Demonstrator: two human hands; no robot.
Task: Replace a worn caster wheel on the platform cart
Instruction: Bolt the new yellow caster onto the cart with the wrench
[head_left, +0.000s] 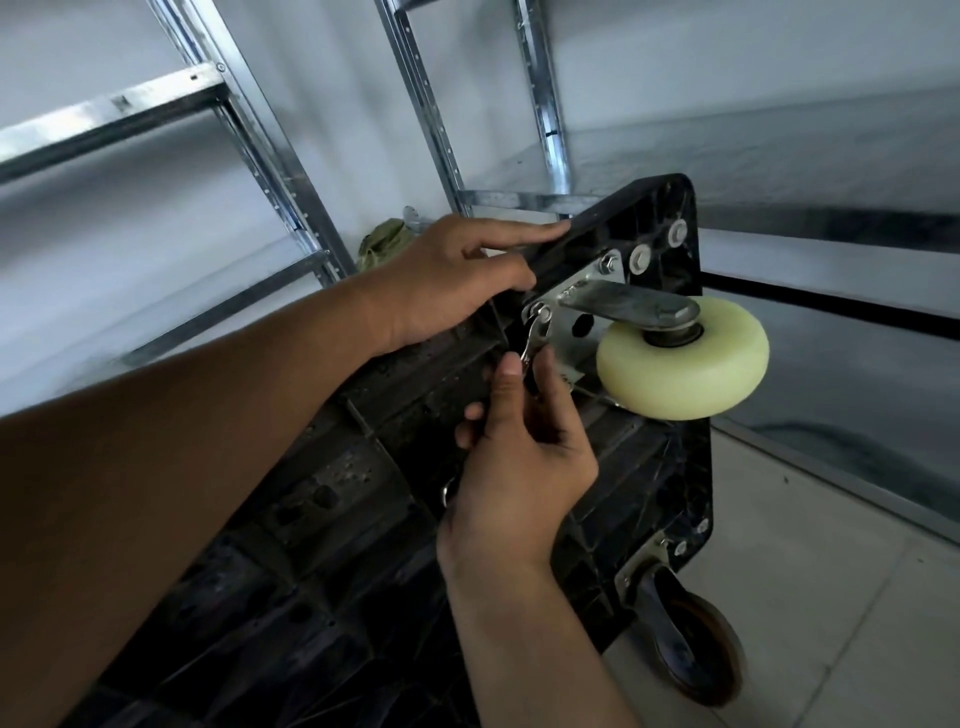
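Right fingers (558, 400) pinch wrench (535, 338) on caster (680, 358) bolt; left fingers (519, 228) straight, pressing cart (649, 467) edge.

cart (363, 467) on its side, underside facing viewer | caster wheel (683, 358) at upper-right corner | second caster (691, 644) below it (near floor (831, 571)) | left hand (457, 280) on top edge | wrench (535, 338) left of caster wheel | rack (291, 171) behind

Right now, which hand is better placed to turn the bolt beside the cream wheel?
Right. The right hand grips the wrench, whose head sits on that bolt. The left hand lies on the edge of the cart, apparently steadying it.
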